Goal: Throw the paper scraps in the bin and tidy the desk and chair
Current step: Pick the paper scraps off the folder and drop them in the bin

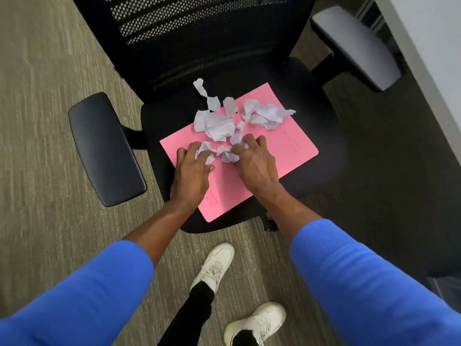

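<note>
A black office chair (174, 121) stands in front of me with a pink folder (282, 146) lying flat on its seat. Several torn white paper scraps (217, 126) are scattered over the folder's far half, and one strip (199, 86) lies on the bare seat behind it. My left hand (192, 171) rests on the folder's near left part, fingers curled around crumpled scraps (205, 149). My right hand (254, 163) is beside it, fingers closing on more scraps (228, 156). No bin is in view.
The chair's mesh backrest (189, 26) rises behind the seat, with a black armrest (104, 148) at left and a second armrest (356, 46) at right. A white desk edge (429, 53) runs along the right. Grey-green carpet (50, 96) surrounds the chair; my white shoes (217, 265) stand below.
</note>
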A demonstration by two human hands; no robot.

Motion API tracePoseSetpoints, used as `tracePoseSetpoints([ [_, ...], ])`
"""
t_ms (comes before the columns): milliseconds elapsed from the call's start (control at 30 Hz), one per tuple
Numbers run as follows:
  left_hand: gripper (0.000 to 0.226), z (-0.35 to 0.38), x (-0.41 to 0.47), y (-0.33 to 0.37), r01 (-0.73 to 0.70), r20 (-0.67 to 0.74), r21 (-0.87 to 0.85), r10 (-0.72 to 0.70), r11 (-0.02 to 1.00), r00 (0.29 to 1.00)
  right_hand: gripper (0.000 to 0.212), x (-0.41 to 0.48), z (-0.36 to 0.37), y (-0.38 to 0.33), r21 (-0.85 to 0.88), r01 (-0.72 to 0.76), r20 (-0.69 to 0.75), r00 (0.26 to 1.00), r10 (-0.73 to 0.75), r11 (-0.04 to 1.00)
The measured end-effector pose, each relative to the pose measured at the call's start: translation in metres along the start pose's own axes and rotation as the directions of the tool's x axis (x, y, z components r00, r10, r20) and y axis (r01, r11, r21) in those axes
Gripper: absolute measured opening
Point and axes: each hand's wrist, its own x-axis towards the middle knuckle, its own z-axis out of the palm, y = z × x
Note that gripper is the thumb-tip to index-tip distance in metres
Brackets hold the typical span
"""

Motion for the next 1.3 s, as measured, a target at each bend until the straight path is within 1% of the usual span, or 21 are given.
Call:
tracePoseSetpoints([
  [67,0.03,0.004,-0.001,-0.001,-0.001,-0.036,-0.031,0.0,1.0,0.999,0.019,-0.003,0.002,-0.001,-0.001,0.003,-0.009,1.0,-0.003,1.0],
  [167,0.024,0.006,-0.001,0.001,0.024,-0.053,-0.093,-0.029,0.995,0.998,0.016,-0.009,0.003,0.0,0.031,0.006,-0.018,1.0,-0.005,1.0],
  [267,0.018,0.004,-0.002,0.003,0.058,-0.067,-0.152,-0.069,0.987,0.995,0.017,-0.015,0.004,0.004,0.095,0.022,-0.04,0.999,-0.018,0.995],
  [333,0.015,0.002,-0.004,0.004,0.087,-0.08,-0.208,-0.106,0.974,0.991,0.017,-0.02,0.005,0.008,0.159,0.001,-0.043,0.999,0.005,0.987],
  [433,0.013,-0.002,-0.01,0.01,0.076,-0.085,-0.24,-0.099,0.968,0.992,0.015,-0.031,0.003,0.019,0.33,-0.098,-0.068,0.989,0.128,0.939],
  [500,0.013,-0.003,-0.016,0.017,0.042,-0.091,-0.257,-0.067,0.965,0.994,0.019,-0.044,0.001,0.027,0.433,-0.162,-0.103,0.968,0.227,0.887],
  [567,0.012,-0.002,-0.024,0.026,0.011,-0.098,-0.277,-0.039,0.961,0.994,0.015,-0.061,0.0,0.037,0.496,-0.225,-0.12,0.939,0.323,0.839],
  [700,0.011,0.008,-0.036,0.055,0.004,-0.066,-0.317,-0.026,0.948,0.997,0.013,-0.104,-0.004,0.063,0.585,-0.345,-0.103,0.866,0.49,0.734],
  [767,0.01,0.015,-0.041,0.076,-0.017,-0.042,-0.349,0.003,0.937,0.999,0.013,-0.128,-0.007,0.076,0.606,-0.387,-0.114,0.822,0.558,0.694],
  [933,0.015,0.038,-0.066,0.139,-0.132,0.023,-0.398,0.153,0.908,0.988,0.015,-0.202,-0.01,0.107,0.609,-0.544,-0.066,0.691,0.72,0.578],
  [1000,0.009,0.052,-0.078,0.166,-0.164,0.059,-0.409,0.205,0.898,0.977,0.011,-0.235,-0.008,0.12,0.618,-0.583,-0.043,0.644,0.764,0.527],
  [1067,0.005,0.067,-0.091,0.191,-0.193,0.099,-0.427,0.258,0.883,0.961,0.01,-0.266,-0.005,0.134,0.617,-0.626,-0.021,0.593,0.805,0.478],
  [1200,0.009,0.098,-0.124,0.236,-0.233,0.184,-0.457,0.347,0.858,0.92,0.013,-0.325,0.005,0.165,0.606,-0.694,-0.016,0.477,0.879,0.388],
  [1300,0.011,0.121,-0.153,0.264,-0.268,0.282,-0.459,0.425,0.847,0.86,0.015,-0.37,0.014,0.188,0.613,-0.729,-0.003,0.383,0.924,0.304],
])
